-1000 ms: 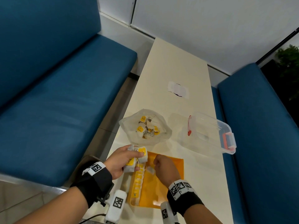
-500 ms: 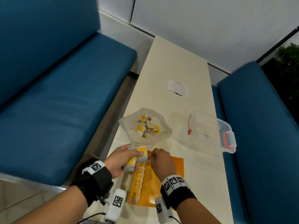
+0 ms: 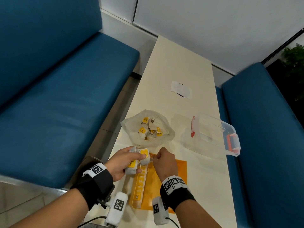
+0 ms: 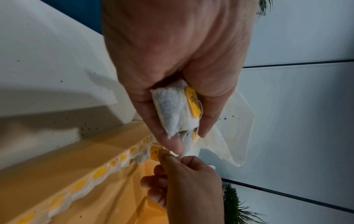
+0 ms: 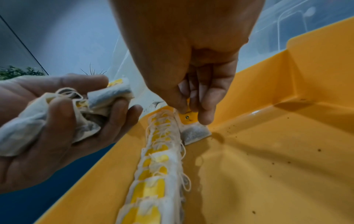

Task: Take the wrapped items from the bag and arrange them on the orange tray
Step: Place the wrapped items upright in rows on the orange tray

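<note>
The right hand point(image 5: 193, 63) pinches one white paper tea bag with a yellow tag point(image 5: 193, 128) between thumb and fingertips, holding it upright at the far end of a row of identical tea bags point(image 5: 153, 174). The row stands along the left wall of the shallow orange plastic tray point(image 5: 268, 151), reaching toward its far left corner. Dark specks lie on the tray floor.

The left hand point(image 3: 122, 162) is curled round a small bundle of the same tea bags point(image 4: 176, 109), thumb on top, just beside the right hand and above the tray's far left corner.

The tray sits at the near end of a long, narrow cream tabletop point(image 3: 181, 66), close to its left edge. Beyond the tray, a crumpled translucent plastic bag point(image 3: 131, 129) lies open with more tea bags inside. A clear plastic container with red-orange latches point(image 3: 218, 134) rests near the right edge of the surface. A white paper patch point(image 3: 181, 88) lies farther along the middle.

Blue upholstered benches point(image 3: 57, 104) flank both long edges. A white panelled wall point(image 3: 213, 27) closes the far end, with a green plant point(image 3: 294, 66) at the far right.
</note>
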Available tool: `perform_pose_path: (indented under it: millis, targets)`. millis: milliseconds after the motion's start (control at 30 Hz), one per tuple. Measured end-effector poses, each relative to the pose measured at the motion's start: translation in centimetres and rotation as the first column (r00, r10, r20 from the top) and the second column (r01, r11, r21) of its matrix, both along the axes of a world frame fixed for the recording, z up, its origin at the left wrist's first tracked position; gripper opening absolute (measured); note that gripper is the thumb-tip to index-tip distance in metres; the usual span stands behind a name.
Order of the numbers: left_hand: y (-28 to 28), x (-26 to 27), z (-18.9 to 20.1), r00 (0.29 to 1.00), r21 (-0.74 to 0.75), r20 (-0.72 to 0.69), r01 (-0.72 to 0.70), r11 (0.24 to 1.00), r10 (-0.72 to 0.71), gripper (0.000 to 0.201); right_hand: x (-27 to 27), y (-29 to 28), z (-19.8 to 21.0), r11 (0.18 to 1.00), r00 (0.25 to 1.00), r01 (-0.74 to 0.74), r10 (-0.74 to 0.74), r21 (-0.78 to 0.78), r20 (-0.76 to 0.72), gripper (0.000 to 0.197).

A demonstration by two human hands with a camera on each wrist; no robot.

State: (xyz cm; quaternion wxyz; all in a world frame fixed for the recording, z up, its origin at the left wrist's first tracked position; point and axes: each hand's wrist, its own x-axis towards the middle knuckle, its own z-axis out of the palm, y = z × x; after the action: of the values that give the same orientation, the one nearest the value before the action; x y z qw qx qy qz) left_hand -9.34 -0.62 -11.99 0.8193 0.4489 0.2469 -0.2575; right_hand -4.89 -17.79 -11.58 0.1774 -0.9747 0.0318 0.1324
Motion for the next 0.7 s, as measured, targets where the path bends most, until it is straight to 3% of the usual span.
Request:
perform_pose_path:
  millis: [167, 300, 500, 700]
  targets:
    - [0.0, 0.1, 0.1, 1.000, 0.001, 0.003, -0.001, 1.000, 0.001, 0.036, 0.2, -0.4, 0.3, 0.999, 1.000, -0.025, 0.025, 0.031, -0.002, 0.009]
    - [0.1, 0.1, 0.1, 1.000, -0.020, 0.007, -0.004, 1.000, 0.004, 0.037, 0.2, -1.6, 1.2, 0.984, 0.995, 0.080, -0.087, 0.160, 0.039, 0.009]
    - [0.1, 0.2, 0.0, 1.000, -0.018, 0.008, 0.003, 1.000, -0.003, 0.040, 0.3, -3.5, 3.3, 0.897, 0.975, 0.206, -0.222, 0.391, -0.004, 0.006]
    - [0.1, 0.3, 0.3, 0.999, -0.012, 0.020, 0.026, 1.000, -0.025, 0.043, -0.6, -3.2, 4.5, 0.787, 0.981, 0.162, -0.066, 0.595, -0.180, 0.010]
